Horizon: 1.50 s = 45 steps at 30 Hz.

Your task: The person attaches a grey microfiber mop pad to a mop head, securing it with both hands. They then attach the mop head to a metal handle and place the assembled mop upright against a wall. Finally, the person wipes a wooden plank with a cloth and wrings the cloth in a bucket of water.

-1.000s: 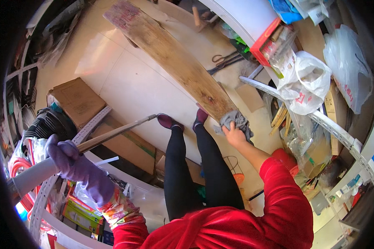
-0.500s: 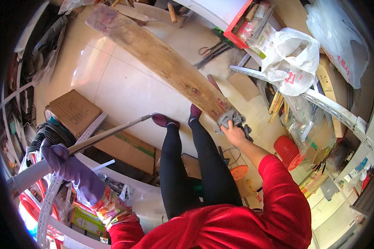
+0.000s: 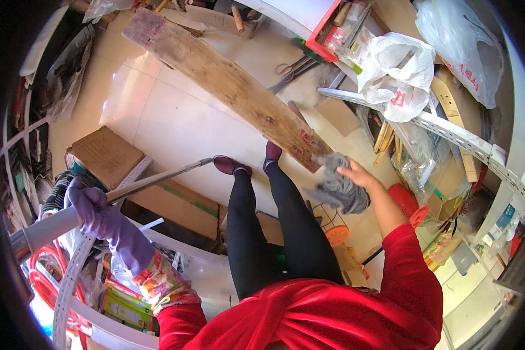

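In my bare right hand (image 3: 359,173) is a bunched grey rag (image 3: 347,189), just off the near end of a long, worn wooden plank (image 3: 227,87). The plank slants from the far left toward my right side, with reddish stains at both ends. My left hand (image 3: 90,210), in a purple rubber glove with a flowered cuff, is closed around a metal pole (image 3: 157,182) with a thick grey sleeve. The pole's thin end points toward my left shoe; the fingers are partly hidden behind the glove's bulk.
A cardboard box (image 3: 105,156) stands left of my feet, by a white perforated shelf post (image 3: 76,286). White plastic bags (image 3: 398,73) sit on a shelf at right, above a red bucket (image 3: 407,204). Scissors (image 3: 289,67) lie on the floor beyond the plank.
My right hand has moved right and lifted the rag away from the plank's near end, where it was wrapped before. My left hand still grips the pole.
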Tool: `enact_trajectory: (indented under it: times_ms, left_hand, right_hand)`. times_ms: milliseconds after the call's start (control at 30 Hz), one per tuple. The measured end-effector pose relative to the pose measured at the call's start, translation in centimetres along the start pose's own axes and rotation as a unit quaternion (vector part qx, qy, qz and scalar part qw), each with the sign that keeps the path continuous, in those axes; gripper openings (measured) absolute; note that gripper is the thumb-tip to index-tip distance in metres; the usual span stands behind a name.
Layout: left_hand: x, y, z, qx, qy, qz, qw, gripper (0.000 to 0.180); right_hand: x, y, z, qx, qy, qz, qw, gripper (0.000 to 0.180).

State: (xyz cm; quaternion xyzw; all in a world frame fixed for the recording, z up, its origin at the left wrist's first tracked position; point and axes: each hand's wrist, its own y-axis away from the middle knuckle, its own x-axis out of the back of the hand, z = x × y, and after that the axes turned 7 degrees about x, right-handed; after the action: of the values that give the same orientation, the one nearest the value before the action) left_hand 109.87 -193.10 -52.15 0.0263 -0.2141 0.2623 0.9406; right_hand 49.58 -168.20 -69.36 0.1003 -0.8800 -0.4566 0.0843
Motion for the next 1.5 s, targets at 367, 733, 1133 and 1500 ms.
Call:
enact_trajectory:
  times_ms: [367, 733, 1133, 1500]
  left_hand:
    - [0.3, 0.3, -0.3, 0.044, 0.047, 0.045, 0.997, 0.022]
    - [-1.5, 1.4, 2.2, -0.004, 0.028, 0.044, 0.999, 0.024]
    - [-1.0, 0.5, 1.9, 0.018, 0.047, 0.028, 0.998, 0.029]
    - [-0.7, -0.3, 1.2, 0.04, 0.076, 0.015, 0.996, 0.027]
  right_hand:
    - [-2.3, -6.4, -11.2, 0.204, 0.08, 0.047, 0.975, 0.061]
    - [-10.8, -11.6, -7.8, 0.258, 0.595, 0.181, 0.739, 0.068]
    - [-7.2, -3.2, 2.7, 0.185, 0.566, 0.102, 0.797, 0.043]
    - [-9.7, -10.7, -9.2, 0.243, 0.463, 0.122, 0.844, 0.061]
